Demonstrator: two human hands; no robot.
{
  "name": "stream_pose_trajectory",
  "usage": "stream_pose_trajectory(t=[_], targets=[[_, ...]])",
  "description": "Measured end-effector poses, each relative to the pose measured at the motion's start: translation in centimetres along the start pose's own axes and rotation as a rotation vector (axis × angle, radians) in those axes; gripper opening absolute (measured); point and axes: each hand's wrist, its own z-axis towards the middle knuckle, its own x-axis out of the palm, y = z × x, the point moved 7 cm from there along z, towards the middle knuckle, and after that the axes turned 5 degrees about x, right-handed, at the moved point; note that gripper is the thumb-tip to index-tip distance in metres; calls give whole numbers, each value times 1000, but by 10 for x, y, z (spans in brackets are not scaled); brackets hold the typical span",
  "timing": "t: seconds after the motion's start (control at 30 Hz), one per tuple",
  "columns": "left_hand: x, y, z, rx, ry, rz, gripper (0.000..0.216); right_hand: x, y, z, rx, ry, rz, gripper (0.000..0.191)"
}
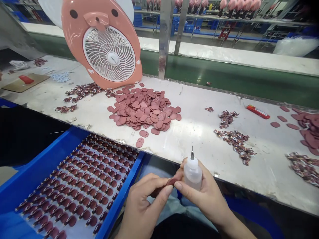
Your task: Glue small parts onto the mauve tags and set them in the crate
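Observation:
My left hand (147, 202) pinches a small dark maroon piece (171, 181) between thumb and fingers, in front of the table edge and above my lap. My right hand (206, 196) is wrapped round a translucent needle-tip squeeze bottle (193, 174), held upright with its metal needle pointing up. The right thumb and a fingertip also touch the maroon piece; most of it is hidden by fingers. Beyond my hands lies a heap of flat maroon ovals with small holes (147, 109). Several small dark brown parts (236, 141) lie in clusters on the right of the white table (191, 119).
A pink fan (136, 49) stands behind the heap. At lower left, a blue tray (133, 177) holds rows of assembled maroon pieces (72, 220). A red cutter (258, 112) and more maroon ovals (311, 126) lie to the right. A metal post (164, 39) rises at the table's back.

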Motion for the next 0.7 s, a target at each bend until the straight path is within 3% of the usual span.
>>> stream_pose_trajectory(t=[0.17,0.27,0.33,0.43,0.5,0.6,0.7], targets=[[-2,1,-2,266,-164,-65,50,13,-13,0,75,18,182,50],[1,4,-3,419,-233,-20,43,24,-20,1,101,71,232,54],[0,7,-3,432,-262,-13,37,25,-22,0,116,112,217,51],[-4,14,-1,294,-289,-165,30,11,-21,-5,120,131,165,55],[-2,21,-1,133,-265,-365,26,-9,-16,-10,90,69,43,55],[6,26,-3,-102,-216,-673,24,-38,2,-20,-65,-51,-432,46],[11,29,-7,-294,-254,-856,25,-48,25,-33,-312,-108,-816,34]])
